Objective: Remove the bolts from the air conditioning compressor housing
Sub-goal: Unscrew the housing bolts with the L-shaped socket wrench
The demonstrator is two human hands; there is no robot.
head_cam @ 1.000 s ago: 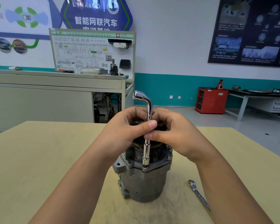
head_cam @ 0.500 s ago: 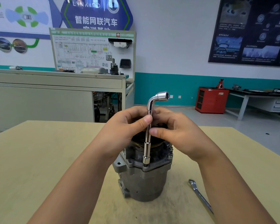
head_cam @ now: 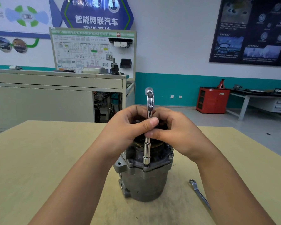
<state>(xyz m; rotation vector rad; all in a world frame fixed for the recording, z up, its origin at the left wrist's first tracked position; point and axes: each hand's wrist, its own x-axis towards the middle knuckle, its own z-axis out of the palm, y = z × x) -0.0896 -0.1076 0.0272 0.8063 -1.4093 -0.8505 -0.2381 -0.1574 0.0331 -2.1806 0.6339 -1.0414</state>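
Head view: we see the compressor housing (head_cam: 146, 181) upright, mid-worktop (head_cam: 39, 159).
Grips: our left grip (head_cam: 128, 129) and right grip (head_cam: 173, 132) both pinch the socket wrench (head_cam: 147, 138) shaft, its socket seated on the near flange.
Risk: we judge a tilted shaft could slip and round the bolt.

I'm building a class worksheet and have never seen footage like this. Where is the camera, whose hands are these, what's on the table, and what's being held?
The camera sits on a person's head, looking forward and down, so both arms are the wearer's own. A grey metal compressor stands upright on the table. The left hand and right hand both pinch the shaft of an L-shaped wrench. The wrench stands upright, its lower socket set on the compressor's rim; any bolt under it is hidden. A spanner lies untouched on the table, to the right.
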